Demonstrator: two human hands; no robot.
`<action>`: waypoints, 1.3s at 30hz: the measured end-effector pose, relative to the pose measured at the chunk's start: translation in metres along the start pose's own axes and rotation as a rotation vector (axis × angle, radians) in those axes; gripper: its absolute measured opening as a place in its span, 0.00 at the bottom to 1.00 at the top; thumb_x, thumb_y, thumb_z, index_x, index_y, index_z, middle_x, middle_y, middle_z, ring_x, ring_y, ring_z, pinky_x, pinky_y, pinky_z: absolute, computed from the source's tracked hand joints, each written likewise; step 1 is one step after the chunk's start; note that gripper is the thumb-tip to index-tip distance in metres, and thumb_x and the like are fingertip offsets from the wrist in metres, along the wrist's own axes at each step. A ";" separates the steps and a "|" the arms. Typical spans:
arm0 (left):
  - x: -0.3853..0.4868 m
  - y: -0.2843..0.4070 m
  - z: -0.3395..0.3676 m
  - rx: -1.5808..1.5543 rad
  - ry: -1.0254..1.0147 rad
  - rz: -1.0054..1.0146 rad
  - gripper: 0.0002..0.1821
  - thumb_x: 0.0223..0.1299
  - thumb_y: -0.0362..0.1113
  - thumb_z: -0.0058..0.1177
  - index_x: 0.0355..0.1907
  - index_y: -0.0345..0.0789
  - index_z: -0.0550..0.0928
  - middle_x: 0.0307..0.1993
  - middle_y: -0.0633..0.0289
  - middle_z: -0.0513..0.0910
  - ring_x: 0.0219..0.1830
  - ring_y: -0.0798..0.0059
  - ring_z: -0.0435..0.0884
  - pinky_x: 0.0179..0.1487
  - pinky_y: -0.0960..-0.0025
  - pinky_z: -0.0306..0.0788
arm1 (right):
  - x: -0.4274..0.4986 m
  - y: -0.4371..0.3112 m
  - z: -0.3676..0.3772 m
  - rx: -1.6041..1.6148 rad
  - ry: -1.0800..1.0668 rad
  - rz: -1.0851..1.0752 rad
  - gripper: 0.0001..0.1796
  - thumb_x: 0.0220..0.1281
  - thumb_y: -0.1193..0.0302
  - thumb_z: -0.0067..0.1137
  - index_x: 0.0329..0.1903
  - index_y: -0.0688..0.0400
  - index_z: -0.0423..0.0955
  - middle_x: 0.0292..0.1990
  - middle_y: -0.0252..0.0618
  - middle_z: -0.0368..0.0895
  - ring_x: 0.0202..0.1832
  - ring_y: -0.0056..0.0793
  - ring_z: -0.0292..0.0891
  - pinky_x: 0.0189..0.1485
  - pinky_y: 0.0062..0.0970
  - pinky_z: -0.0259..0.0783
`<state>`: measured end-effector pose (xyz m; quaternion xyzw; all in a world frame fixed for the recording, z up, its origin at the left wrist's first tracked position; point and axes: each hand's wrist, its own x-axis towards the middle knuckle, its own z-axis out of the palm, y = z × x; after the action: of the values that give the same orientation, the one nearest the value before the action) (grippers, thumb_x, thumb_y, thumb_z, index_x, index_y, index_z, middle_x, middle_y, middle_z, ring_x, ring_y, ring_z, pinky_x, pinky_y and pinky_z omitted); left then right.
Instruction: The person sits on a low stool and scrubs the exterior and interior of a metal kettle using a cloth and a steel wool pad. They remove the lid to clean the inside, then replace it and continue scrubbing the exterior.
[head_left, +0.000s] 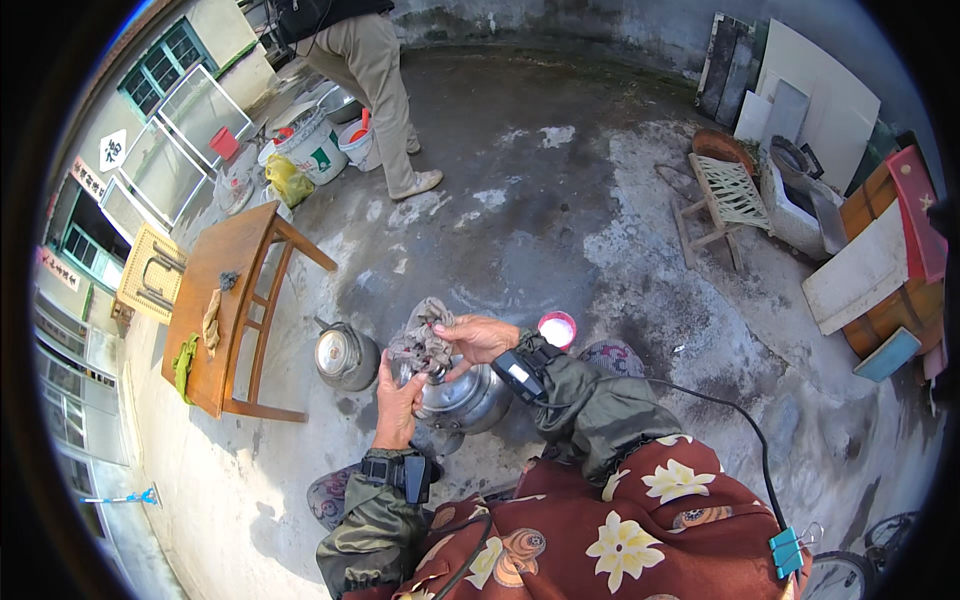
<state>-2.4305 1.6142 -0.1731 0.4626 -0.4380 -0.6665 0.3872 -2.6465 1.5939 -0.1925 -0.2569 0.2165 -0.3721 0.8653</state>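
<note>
A crumpled grey-brown rag (424, 334) is bunched up between both my hands, over a metal kettle (469, 401) on the concrete ground. My right hand (480, 341) pinches the rag's right side, its lower fingers close to the kettle's lid. At the lower left edge of the cloth, my left hand (397, 405) grips it between thumb and fingers. The rag covers part of the lid and spout side. Left of this kettle stands a second, duller metal kettle (346, 356) with a shiny lid. A small red bowl (557, 330) of white powder or paste sits to the right.
A wooden table (217, 300) on the left bears rags. Behind it are buckets (311, 150) and a person's legs (375, 90). At right stand a woven stool (724, 195) and a stone trough (802, 202). A black cable (750, 420) trails from my right sleeve.
</note>
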 end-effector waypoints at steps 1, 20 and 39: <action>0.000 0.000 -0.003 -0.002 0.079 -0.053 0.49 0.51 0.26 0.60 0.71 0.40 0.45 0.31 0.67 0.75 0.18 0.87 0.65 0.18 0.83 0.56 | -0.009 -0.005 -0.003 0.032 0.008 -0.048 0.18 0.67 0.59 0.49 0.53 0.56 0.71 0.48 0.36 0.78 0.53 0.36 0.73 0.53 0.56 0.68; 0.041 0.062 -0.011 -0.440 0.367 -0.057 0.14 0.65 0.50 0.48 0.39 0.43 0.69 0.27 0.66 0.72 0.15 0.83 0.60 0.18 0.78 0.54 | 0.022 0.060 0.026 -1.670 0.515 -0.757 0.13 0.46 0.66 0.64 0.38 0.53 0.77 0.36 0.39 0.72 0.44 0.41 0.72 0.42 0.37 0.70; 0.037 0.096 -0.038 -0.800 0.351 -0.026 0.19 0.67 0.53 0.43 0.33 0.37 0.70 0.23 0.67 0.73 0.14 0.84 0.59 0.17 0.78 0.53 | 0.027 0.022 -0.053 -0.485 0.714 -0.548 0.10 0.53 0.68 0.66 0.30 0.62 0.77 0.23 0.28 0.77 0.24 0.16 0.68 0.26 0.22 0.63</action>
<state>-2.3933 1.5415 -0.1000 0.3878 -0.0672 -0.6998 0.5961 -2.6479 1.5718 -0.2517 -0.3545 0.5032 -0.5891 0.5235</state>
